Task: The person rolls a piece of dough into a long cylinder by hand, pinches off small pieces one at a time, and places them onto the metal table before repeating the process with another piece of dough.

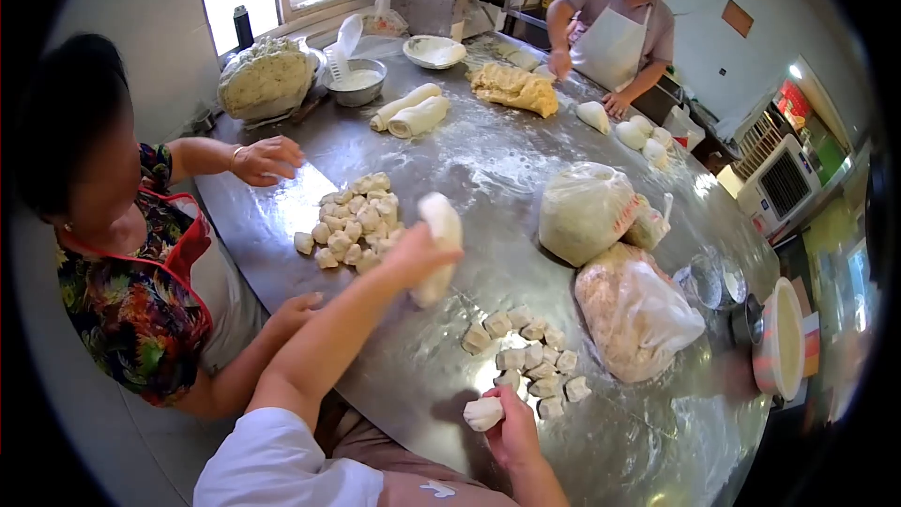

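Note:
My left hand (421, 257) is stretched out over the steel table, fingers closed around a long pale dough roll (439, 213) that is held upright and slightly blurred. Beside it lies a heap of cut dough pieces (354, 218). Nearer my body, my right hand (511, 427) grips a short chunk of dough (482, 414), its ridged end facing left. Just beyond that hand, several floured dough pieces (535, 357) lie in loose rows on the metal.
A co-worker's hand (267, 161) hovers at left; another person (610, 38) works at the far side. Bagged dough (629, 310) sits right of centre. Dough rolls (411, 116), yellow dough (514, 89), a metal bowl (355, 83) and a large dough mass (266, 81) stand farther back.

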The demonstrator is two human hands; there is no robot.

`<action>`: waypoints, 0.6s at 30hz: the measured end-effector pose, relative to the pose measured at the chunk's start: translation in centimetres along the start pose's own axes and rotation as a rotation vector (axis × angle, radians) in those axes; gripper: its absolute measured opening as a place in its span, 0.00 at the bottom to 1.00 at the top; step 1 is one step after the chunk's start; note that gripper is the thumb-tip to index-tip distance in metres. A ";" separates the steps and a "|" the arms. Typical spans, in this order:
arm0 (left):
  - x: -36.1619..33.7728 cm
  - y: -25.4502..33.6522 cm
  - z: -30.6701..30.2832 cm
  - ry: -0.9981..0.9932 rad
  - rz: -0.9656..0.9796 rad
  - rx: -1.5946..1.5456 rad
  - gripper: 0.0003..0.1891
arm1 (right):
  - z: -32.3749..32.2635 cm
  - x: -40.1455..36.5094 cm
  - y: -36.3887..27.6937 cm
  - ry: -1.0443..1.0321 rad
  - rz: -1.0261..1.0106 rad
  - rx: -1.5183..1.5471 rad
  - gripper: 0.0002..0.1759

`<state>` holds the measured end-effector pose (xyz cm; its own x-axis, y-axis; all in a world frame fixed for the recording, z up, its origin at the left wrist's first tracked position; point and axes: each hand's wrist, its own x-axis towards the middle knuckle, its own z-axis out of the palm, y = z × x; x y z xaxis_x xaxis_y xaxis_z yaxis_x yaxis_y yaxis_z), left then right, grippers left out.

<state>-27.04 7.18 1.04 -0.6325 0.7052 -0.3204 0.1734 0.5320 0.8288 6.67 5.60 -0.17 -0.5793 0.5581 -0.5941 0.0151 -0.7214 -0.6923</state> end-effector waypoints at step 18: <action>-20.0 -3.3 16.2 -0.629 0.343 -0.290 0.22 | -2.1 -1.9 -0.2 0.354 -1.057 -1.193 0.11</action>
<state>-2.74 -1.12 -2.69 -0.0159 0.9882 -0.1524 0.0228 0.1527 0.9880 9.52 5.56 0.22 -0.5377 0.7523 0.3808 0.4391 0.6354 -0.6352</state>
